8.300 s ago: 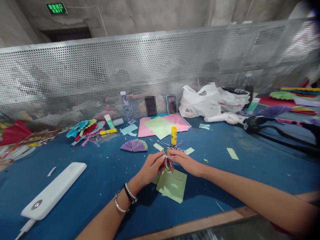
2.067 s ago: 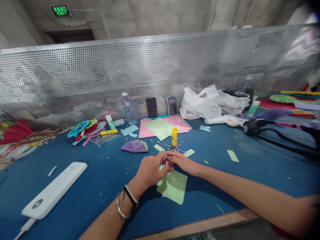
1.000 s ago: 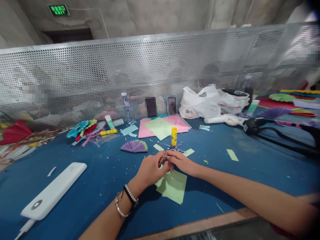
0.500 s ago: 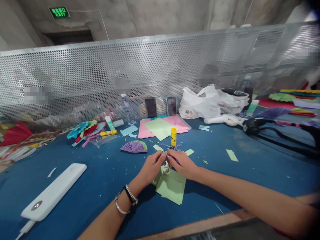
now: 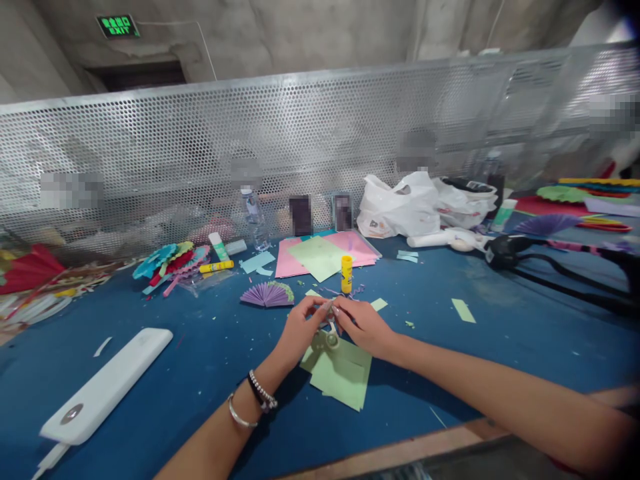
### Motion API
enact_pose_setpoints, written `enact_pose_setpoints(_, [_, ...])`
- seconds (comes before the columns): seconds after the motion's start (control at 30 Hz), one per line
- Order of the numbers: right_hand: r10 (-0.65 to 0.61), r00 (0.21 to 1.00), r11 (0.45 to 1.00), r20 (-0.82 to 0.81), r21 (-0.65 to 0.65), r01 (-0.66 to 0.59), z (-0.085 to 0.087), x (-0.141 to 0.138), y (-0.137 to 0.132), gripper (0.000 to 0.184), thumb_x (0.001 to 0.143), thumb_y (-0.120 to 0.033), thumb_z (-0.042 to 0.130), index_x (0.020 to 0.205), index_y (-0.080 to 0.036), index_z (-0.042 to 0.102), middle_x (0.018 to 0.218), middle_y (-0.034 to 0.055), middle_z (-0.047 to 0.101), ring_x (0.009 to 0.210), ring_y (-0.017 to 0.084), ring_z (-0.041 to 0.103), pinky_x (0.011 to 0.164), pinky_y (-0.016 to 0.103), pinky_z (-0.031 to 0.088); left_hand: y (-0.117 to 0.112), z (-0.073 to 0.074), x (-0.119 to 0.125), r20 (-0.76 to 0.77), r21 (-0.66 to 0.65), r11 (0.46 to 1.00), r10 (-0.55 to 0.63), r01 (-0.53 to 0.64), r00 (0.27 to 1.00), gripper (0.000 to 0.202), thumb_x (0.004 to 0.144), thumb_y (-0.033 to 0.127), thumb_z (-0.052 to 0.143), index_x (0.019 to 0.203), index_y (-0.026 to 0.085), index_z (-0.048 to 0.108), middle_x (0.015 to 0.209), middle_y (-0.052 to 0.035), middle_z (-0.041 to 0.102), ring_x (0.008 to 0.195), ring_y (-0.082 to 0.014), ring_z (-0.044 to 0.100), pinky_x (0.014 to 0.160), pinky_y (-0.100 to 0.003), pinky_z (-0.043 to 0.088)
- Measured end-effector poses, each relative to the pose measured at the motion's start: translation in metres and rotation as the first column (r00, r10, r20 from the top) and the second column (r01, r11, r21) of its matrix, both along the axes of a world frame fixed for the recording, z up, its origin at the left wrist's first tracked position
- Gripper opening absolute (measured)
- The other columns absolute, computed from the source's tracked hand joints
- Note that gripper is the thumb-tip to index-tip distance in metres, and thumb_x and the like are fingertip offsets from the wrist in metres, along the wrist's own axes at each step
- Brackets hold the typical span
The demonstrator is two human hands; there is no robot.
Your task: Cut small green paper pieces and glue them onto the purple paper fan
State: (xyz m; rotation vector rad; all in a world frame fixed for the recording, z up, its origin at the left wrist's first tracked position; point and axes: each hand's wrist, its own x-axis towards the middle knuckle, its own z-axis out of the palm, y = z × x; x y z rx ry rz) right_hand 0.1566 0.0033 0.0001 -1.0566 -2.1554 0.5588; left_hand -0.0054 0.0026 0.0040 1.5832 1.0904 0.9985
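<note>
My left hand (image 5: 299, 328) and my right hand (image 5: 363, 325) meet fingertip to fingertip over the blue table (image 5: 210, 347). Both are pinched shut on a small pale paper piece (image 5: 329, 309), too small to make out in detail. Just under the fingers lies a pale green ringed thing (image 5: 323, 338), perhaps scissor handles. It rests on a loose stack of light green paper sheets (image 5: 343, 378). A yellow glue stick (image 5: 347, 273) stands upright just beyond my hands. A folded purple paper fan (image 5: 267, 294) lies to the left of it.
Pink and green sheets (image 5: 320, 257) lie farther back, with a water bottle (image 5: 253, 215) and white plastic bags (image 5: 400, 207) against a perforated metal screen (image 5: 200, 153). A white power bank (image 5: 105, 385) lies at the left, colourful paper fans (image 5: 170, 260) behind it. Black straps (image 5: 540, 267) cross the right side.
My hands have stayed pinched together and shifted slightly away from me. The pale ringed thing now shows below my fingers. Nothing else on the table has moved.
</note>
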Motion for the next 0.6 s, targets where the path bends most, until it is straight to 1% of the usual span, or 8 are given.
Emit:
enact_pose_setpoints(0.07, [-0.010,1.000,1.000,0.017,-0.009,0.010,-0.0007,-0.0002,-0.0001,0.020,0.088,-0.023,0.034,0.073,-0.018,0.046,0.063,0.0006,0.052,0.058,0.012,0.048,0.058,0.024,0.032,0.0011,0.0006,-0.0012,0.040,-0.020,0.999,0.029,-0.028,0.999,0.037,0.075,0.046,0.051,0.088,0.013,0.059,0.080,-0.0041,0.058,0.067,-0.0103,0.050,0.052,-0.018,0.037])
enact_pose_setpoints(0.17, [-0.047,0.998,0.999,-0.031,0.013,0.047,-0.0010,-0.0006,-0.0001,0.008,0.084,-0.022,0.040,0.086,-0.019,0.047,0.070,0.0006,0.053,0.060,0.012,0.047,0.057,0.023,0.034,0.0016,0.0013,-0.0021,0.123,-0.140,0.988,0.085,-0.068,0.989,0.035,0.072,0.045,0.056,0.083,0.012,0.061,0.076,-0.0028,0.058,0.066,-0.0093,0.048,0.053,-0.018,0.036])
enact_pose_setpoints(0.23, [-0.061,0.993,0.995,-0.097,0.076,0.069,-0.0007,-0.0007,0.0006,0.015,0.080,-0.019,0.046,0.095,-0.020,0.046,0.080,0.0026,0.053,0.067,0.013,0.049,0.060,0.024,0.037,0.0014,0.0016,-0.0020,0.171,-0.228,0.971,0.118,-0.077,0.978,0.034,0.071,0.044,0.058,0.082,0.012,0.062,0.074,-0.0022,0.057,0.065,-0.0086,0.049,0.053,-0.017,0.035])
enact_pose_setpoints(0.3, [-0.043,0.991,0.987,-0.124,0.145,0.061,-0.0005,-0.0006,0.0020,0.021,0.076,-0.014,0.049,0.097,-0.020,0.046,0.090,0.0051,0.051,0.077,0.015,0.049,0.065,0.025,0.041,0.0011,0.0018,-0.0020,0.200,-0.284,0.956,0.137,-0.077,0.970,0.034,0.069,0.043,0.060,0.083,0.012,0.063,0.073,-0.0021,0.056,0.065,-0.0083,0.049,0.054,-0.017,0.036])
enact_pose_setpoints(0.37, [-0.018,0.994,0.980,-0.111,0.193,0.039,-0.0009,-0.0004,0.0036,0.020,0.075,-0.012,0.049,0.094,-0.020,0.049,0.094,0.0061,0.048,0.083,0.016,0.048,0.069,0.027,0.042,0.0011,0.0020,-0.0022,0.203,-0.302,0.950,0.144,-0.078,0.969,0.035,0.068,0.042,0.061,0.084,0.011,0.063,0.071,-0.0026,0.056,0.064,-0.0084,0.049,0.055,-0.018,0.036])
enact_pose_setpoints(0.43, [-0.002,0.995,0.976,-0.102,0.218,0.024,-0.0016,-0.0002,0.0048,0.017,0.076,-0.012,0.050,0.091,-0.021,0.051,0.095,0.0062,0.047,0.085,0.017,0.048,0.072,0.029,0.044,0.0012,0.0021,-0.0027,0.184,-0.293,0.952,0.143,-0.085,0.972,0.037,0.067,0.043,0.062,0.084,0.011,0.065,0.072,-0.0038,0.057,0.065,-0.0092,0.049,0.056,-0.018,0.037])
enact_pose_setpoints(0.6, [0.010,0.991,0.979,-0.131,0.202,0.016,-0.0016,0.0004,0.0043,0.011,0.080,-0.014,0.047,0.088,-0.021,0.052,0.093,0.0052,0.045,0.083,0.015,0.048,0.070,0.028,0.046,0.0019,0.0019,-0.0039,0.146,-0.255,0.963,0.132,-0.091,0.980,0.039,0.066,0.047,0.061,0.082,0.012,0.067,0.073,-0.0058,0.060,0.068,-0.0119,0.051,0.056,-0.020,0.037])
